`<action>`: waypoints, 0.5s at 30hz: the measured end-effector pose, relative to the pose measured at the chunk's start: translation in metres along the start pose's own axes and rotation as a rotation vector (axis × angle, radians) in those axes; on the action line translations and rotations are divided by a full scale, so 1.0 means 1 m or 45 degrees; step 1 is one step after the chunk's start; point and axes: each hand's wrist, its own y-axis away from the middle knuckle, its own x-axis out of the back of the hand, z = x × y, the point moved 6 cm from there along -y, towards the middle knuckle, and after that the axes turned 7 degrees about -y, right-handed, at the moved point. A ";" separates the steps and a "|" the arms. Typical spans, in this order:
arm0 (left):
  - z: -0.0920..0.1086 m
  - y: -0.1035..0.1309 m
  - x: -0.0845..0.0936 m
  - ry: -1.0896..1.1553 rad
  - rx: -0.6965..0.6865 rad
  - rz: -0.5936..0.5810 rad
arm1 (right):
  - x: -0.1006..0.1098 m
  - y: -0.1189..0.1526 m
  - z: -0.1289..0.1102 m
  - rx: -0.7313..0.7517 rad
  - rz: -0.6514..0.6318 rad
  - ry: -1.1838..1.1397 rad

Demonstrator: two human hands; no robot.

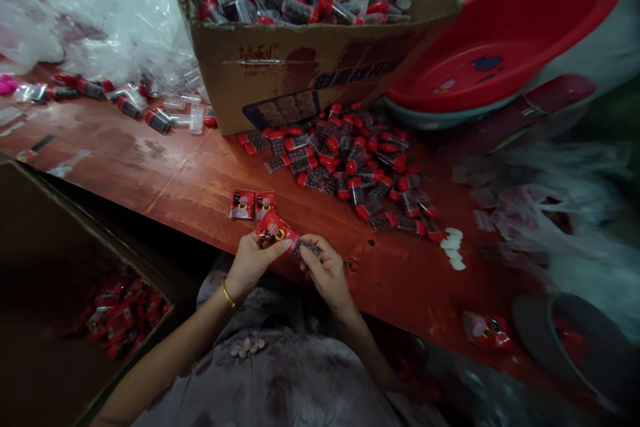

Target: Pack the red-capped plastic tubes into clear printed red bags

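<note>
My left hand (255, 260), with a gold bracelet at the wrist, pinches a red printed packet (274, 229) above the table's front edge. At the packet's right end, my right hand (323, 267) holds a small clear tube with dark contents (309, 247). The tube's near end meets the packet; whether it is inside cannot be made out. Just beyond my hands, two more red packets (242, 204) lie flat side by side. Behind them and to the right spreads a pile of red-capped tubes (350, 160) on the red-brown table (200, 180).
A cardboard box (265, 80) full of capped tubes stands at the back. Right of it lean a red basin (500, 60) and plastic bags (540, 213). White pieces (453, 249) lie at the right. Below left, an open box (150, 273) holds red packets.
</note>
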 end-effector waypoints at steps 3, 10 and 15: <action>-0.007 0.000 -0.001 0.116 -0.016 0.070 | -0.007 0.004 0.010 0.036 0.144 -0.036; -0.019 0.002 -0.001 0.294 0.041 0.179 | -0.017 0.004 0.010 0.167 0.149 0.105; -0.006 0.000 0.002 0.213 -0.007 0.145 | -0.032 0.000 0.015 0.004 -0.092 -0.046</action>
